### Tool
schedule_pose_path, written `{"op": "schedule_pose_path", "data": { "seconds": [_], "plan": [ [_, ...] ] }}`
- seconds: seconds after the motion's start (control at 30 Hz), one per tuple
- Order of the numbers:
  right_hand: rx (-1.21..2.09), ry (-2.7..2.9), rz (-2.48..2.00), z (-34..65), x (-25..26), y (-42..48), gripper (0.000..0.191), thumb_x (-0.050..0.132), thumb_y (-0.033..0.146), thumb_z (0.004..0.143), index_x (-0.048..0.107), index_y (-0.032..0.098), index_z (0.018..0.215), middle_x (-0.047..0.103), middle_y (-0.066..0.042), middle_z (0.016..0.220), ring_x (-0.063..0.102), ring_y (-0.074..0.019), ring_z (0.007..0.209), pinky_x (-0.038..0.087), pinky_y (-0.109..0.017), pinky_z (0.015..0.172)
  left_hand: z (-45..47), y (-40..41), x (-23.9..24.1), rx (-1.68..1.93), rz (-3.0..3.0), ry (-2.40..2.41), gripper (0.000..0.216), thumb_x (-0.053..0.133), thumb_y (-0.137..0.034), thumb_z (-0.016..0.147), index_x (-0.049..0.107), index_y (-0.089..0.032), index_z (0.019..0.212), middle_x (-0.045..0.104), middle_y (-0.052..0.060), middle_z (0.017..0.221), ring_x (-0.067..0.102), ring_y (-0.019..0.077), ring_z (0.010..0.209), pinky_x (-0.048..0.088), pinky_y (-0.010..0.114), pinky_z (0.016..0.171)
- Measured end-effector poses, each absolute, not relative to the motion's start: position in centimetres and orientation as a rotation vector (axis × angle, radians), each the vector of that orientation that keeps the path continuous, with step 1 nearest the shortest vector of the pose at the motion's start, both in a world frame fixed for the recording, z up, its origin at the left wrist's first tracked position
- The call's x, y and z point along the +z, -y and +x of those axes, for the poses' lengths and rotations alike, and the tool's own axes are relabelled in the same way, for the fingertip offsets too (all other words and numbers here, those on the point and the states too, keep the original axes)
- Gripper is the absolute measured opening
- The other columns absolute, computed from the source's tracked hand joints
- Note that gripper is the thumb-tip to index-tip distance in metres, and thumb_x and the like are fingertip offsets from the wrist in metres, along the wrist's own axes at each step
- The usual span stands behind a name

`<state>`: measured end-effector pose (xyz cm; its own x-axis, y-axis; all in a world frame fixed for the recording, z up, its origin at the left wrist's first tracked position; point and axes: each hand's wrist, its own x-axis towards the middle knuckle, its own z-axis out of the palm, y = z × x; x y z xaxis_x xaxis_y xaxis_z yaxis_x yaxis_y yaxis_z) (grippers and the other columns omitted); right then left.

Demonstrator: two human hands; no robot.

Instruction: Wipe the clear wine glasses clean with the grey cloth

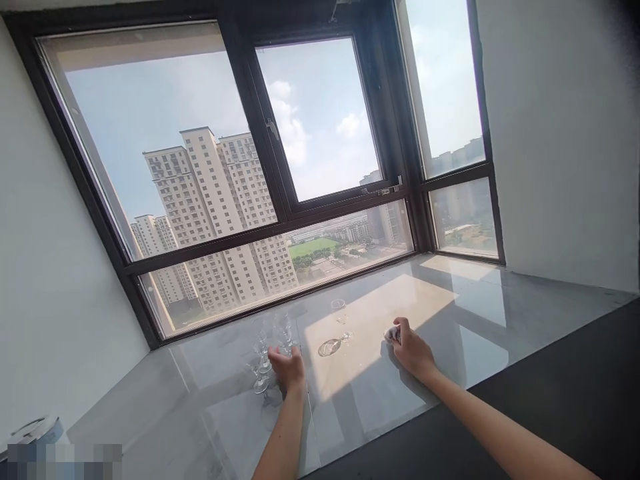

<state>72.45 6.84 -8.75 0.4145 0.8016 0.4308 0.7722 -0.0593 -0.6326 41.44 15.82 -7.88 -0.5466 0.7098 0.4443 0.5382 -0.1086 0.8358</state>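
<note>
My left hand point(289, 368) is at the near side of a cluster of clear stemmed glasses, thumb and fingers apart. One glass point(283, 325) rises just beyond its fingertips, and I cannot tell whether they touch it. To the left of this hand, another stemmed glass point(261, 383) shows its round foot on the glossy counter point(370, 417). My right hand point(413, 348) is closed around a crumpled white cloth or tissue point(393, 333), low over the counter. Between the hands, a single stemmed glass point(341, 320) stands in sunlight, its shadow falling to the left.
Dark-framed windows point(350, 212) border the far side of the counter, with tall buildings outside. White walls point(560, 147) close in both sides. A white and blue round container point(37, 430) is at the lower left. The counter's front edge point(500, 375) runs diagonally beside a dark area.
</note>
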Motion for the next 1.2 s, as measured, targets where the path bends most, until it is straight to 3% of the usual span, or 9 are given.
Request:
{"op": "schedule_pose_path", "data": {
  "seconds": [0.1, 0.2, 0.3, 0.43, 0.53, 0.67, 0.83, 1.0, 1.2],
  "plan": [
    [0.041, 1.374, -1.817, 72.5, -9.0, -7.0, 0.033, 0.042, 0.011, 0.086, 0.039, 0.019, 0.118, 0.064, -0.009, 0.100, 0.057, -0.0202, 0.080, 0.023, -0.026, 0.058, 41.4, -16.7, -7.9, 1.554, 1.392, -2.039, 0.056, 0.054, -0.027, 0.079, 0.037, -0.022, 0.133, 0.072, 0.012, 0.105, 0.067, 0.0314, 0.098, 0.041, 0.046, 0.092],
    [0.034, 1.376, -1.796, 72.6, -9.2, -7.0, 0.033, 0.043, 0.011, 0.085, 0.039, 0.021, 0.117, 0.064, -0.007, 0.098, 0.056, -0.0190, 0.078, 0.022, -0.025, 0.057, 41.3, -16.7, -7.8, 1.441, 1.420, -2.066, 0.038, 0.049, -0.024, 0.081, 0.049, -0.021, 0.120, 0.074, 0.012, 0.090, 0.068, 0.0325, 0.092, 0.041, 0.047, 0.091],
    [0.018, 1.357, -1.759, 72.6, -9.3, -7.0, 0.032, 0.043, 0.010, 0.085, 0.039, 0.022, 0.115, 0.064, -0.006, 0.097, 0.056, -0.0186, 0.078, 0.022, -0.025, 0.058, 41.8, -16.0, -7.9, 1.421, 1.515, -1.988, 0.025, 0.043, -0.024, 0.085, 0.055, -0.023, 0.107, 0.073, 0.010, 0.093, 0.069, 0.0287, 0.089, 0.046, 0.039, 0.081],
    [-0.004, 1.367, -1.711, 72.5, -9.5, -7.1, 0.033, 0.045, 0.009, 0.083, 0.040, 0.023, 0.113, 0.064, -0.004, 0.096, 0.056, -0.0181, 0.077, 0.023, -0.024, 0.058, 45.1, -15.0, -8.5, 1.476, 1.760, -1.464, 0.018, 0.046, -0.034, 0.087, 0.056, -0.023, 0.098, 0.072, 0.007, 0.090, 0.068, 0.0224, 0.085, 0.047, 0.030, 0.072],
    [-0.037, 1.387, -1.683, 72.3, -9.6, -7.0, 0.034, 0.046, 0.008, 0.082, 0.042, 0.024, 0.112, 0.064, -0.003, 0.095, 0.056, -0.0181, 0.077, 0.023, -0.025, 0.059, 48.5, -15.1, -9.2, 1.344, 1.749, -1.128, 0.021, 0.053, -0.042, 0.084, 0.055, -0.022, 0.092, 0.072, 0.007, 0.091, 0.066, 0.0185, 0.078, 0.045, 0.026, 0.064],
    [-0.066, 1.417, -1.645, 72.0, -9.4, -6.7, 0.036, 0.047, 0.007, 0.079, 0.043, 0.024, 0.111, 0.064, -0.002, 0.091, 0.057, -0.0184, 0.077, 0.025, -0.025, 0.060, 51.0, -16.2, -9.7, 1.239, 1.658, -1.036, 0.031, 0.059, -0.049, 0.081, 0.054, -0.021, 0.094, 0.073, 0.009, 0.098, 0.065, 0.0153, 0.074, 0.043, 0.023, 0.058],
    [-0.067, 1.424, -1.641, 72.0, -9.2, -6.5, 0.037, 0.046, 0.006, 0.078, 0.043, 0.024, 0.110, 0.064, -0.002, 0.091, 0.057, -0.0179, 0.077, 0.026, -0.025, 0.060, 51.8, -17.2, -9.9, 1.188, 1.736, -1.067, 0.032, 0.055, -0.050, 0.085, 0.057, -0.021, 0.098, 0.072, 0.010, 0.108, 0.068, 0.0188, 0.097, 0.049, 0.027, 0.077],
    [-0.085, 1.455, -1.646, 71.9, -9.2, -6.3, 0.036, 0.046, 0.006, 0.079, 0.042, 0.023, 0.111, 0.064, -0.002, 0.092, 0.057, -0.0186, 0.078, 0.026, -0.025, 0.059, 52.4, -17.5, -9.6, 1.106, 1.859, -1.130, 0.022, 0.058, -0.044, 0.086, 0.063, -0.023, 0.091, 0.072, 0.008, 0.109, 0.064, 0.0216, 0.109, 0.044, 0.032, 0.098],
    [-0.131, 1.445, -1.619, 71.9, -9.4, -6.5, 0.036, 0.047, 0.005, 0.078, 0.042, 0.025, 0.108, 0.064, -0.001, 0.088, 0.057, -0.0178, 0.075, 0.028, -0.024, 0.059, 53.0, -17.9, -8.3, 1.028, 2.040, -1.134, 0.020, 0.053, -0.035, 0.088, 0.066, -0.023, 0.097, 0.072, 0.007, 0.112, 0.063, 0.0221, 0.109, 0.040, 0.034, 0.103]
  ]
}}
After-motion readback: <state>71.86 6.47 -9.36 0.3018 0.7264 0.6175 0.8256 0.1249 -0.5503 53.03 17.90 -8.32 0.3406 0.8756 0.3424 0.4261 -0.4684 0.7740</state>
